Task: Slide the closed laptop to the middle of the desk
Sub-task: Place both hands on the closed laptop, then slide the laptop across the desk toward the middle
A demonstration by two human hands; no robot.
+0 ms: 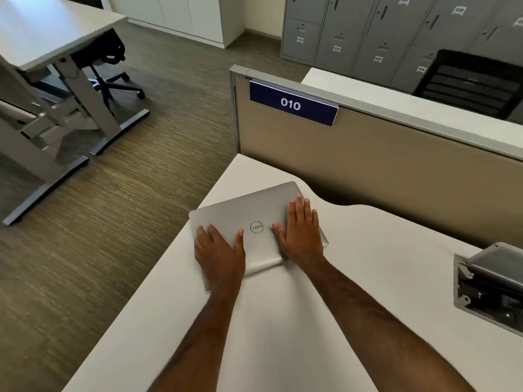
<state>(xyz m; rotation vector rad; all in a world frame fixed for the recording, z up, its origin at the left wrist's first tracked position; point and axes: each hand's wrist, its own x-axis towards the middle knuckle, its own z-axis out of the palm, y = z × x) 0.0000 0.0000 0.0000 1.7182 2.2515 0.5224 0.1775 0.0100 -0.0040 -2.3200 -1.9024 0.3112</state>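
At the desk (368, 278) corner, closed silver laptop (254, 210), both palms flat on lid

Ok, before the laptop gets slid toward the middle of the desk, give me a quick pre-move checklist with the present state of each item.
1. Laptop lid closed: ok.
2. Left hand flat on the lid, near the laptop's left end: ok.
3. Right hand flat on the lid, right of the logo: ok.
4. Laptop fully supported: not ok, its left corner sits at or just past the desk edge.
5. Path toward the middle free: ok, bare desk up to the open cable box further right.
6. Downward pressure enough to slide without slipping: cannot tell.
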